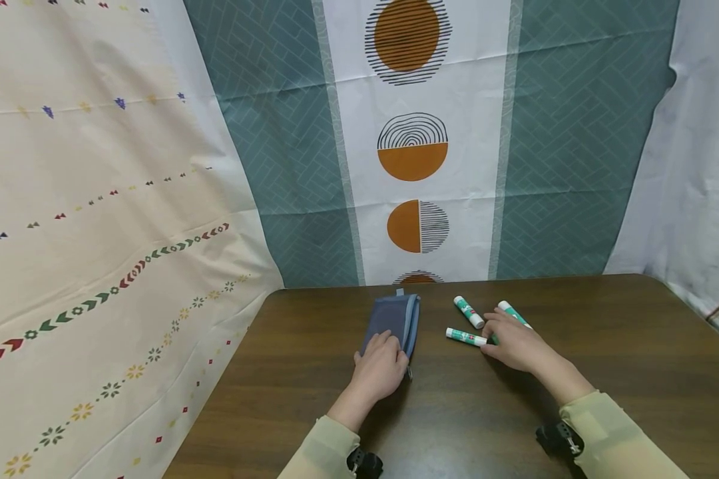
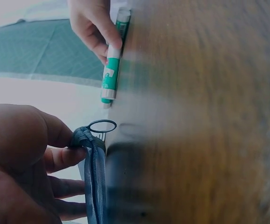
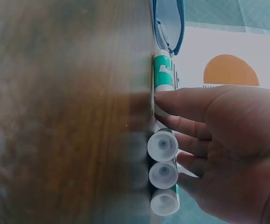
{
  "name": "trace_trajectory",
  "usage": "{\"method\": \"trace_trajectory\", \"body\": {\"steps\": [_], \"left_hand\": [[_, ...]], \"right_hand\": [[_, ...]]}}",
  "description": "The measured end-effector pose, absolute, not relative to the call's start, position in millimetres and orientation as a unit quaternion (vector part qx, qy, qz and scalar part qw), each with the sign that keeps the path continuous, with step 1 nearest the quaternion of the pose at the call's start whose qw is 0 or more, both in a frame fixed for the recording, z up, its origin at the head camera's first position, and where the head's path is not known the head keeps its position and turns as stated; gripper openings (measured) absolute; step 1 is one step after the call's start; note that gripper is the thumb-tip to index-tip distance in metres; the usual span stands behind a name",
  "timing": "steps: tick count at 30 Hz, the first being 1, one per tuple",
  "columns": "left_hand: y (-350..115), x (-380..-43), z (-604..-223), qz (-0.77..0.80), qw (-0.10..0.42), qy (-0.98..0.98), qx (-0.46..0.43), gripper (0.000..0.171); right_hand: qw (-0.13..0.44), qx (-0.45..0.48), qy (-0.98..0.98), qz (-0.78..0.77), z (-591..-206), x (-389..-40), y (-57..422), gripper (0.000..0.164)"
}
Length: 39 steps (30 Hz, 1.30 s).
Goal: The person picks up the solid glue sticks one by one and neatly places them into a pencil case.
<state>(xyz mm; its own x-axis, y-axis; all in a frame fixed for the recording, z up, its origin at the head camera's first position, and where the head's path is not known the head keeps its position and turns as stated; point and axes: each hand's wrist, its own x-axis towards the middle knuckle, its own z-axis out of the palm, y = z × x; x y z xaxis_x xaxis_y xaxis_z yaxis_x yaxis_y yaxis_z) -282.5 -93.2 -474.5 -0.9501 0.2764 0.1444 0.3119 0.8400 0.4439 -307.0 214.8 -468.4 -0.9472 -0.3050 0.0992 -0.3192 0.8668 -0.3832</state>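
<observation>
My left hand (image 1: pixel 379 368) is over the near end of a blue-grey zippered pouch (image 1: pixel 386 314) that lies on the table. In the left wrist view its thumb and forefinger pinch the pouch's corner by a dark zipper-pull ring (image 2: pixel 102 126), with the other fingers along its side. My right hand (image 1: pixel 514 340) pinches the white end of a green-and-white glue stick (image 1: pixel 465 336) between thumb and fingers. Another glue stick (image 1: pixel 469 313) lies just behind it, and one more (image 1: pixel 513 313) sits partly hidden behind the hand. Several round white ends (image 3: pixel 163 175) line up below the fingers in the right wrist view.
Everything rests on a brown wooden table (image 1: pixel 263 399). A teal-and-white cloth (image 1: pixel 419 100) with orange circles hangs behind its far edge. Patterned cream cloth (image 1: pixel 126 219) drapes on the left, and white cloth (image 1: pixel 695 166) hangs on the right.
</observation>
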Motion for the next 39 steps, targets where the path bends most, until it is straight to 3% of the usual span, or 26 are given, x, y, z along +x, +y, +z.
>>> {"method": "trace_trajectory", "body": {"steps": [7,22,39], "left_hand": [[-94,-282,-474,-0.250,0.037,-0.956,-0.152,0.023],[-94,-282,-472,-0.262,0.043,-0.952,-0.149,0.024],[-92,-282,-471,-0.280,0.048,-0.947,-0.149,0.024]], "right_hand": [[0.043,0.168,-0.963,0.205,-468,-305,215,0.010],[0.104,0.161,-0.955,0.227,-463,-305,217,0.014],[0.042,0.145,-0.938,0.312,-452,-306,210,0.027]]}}
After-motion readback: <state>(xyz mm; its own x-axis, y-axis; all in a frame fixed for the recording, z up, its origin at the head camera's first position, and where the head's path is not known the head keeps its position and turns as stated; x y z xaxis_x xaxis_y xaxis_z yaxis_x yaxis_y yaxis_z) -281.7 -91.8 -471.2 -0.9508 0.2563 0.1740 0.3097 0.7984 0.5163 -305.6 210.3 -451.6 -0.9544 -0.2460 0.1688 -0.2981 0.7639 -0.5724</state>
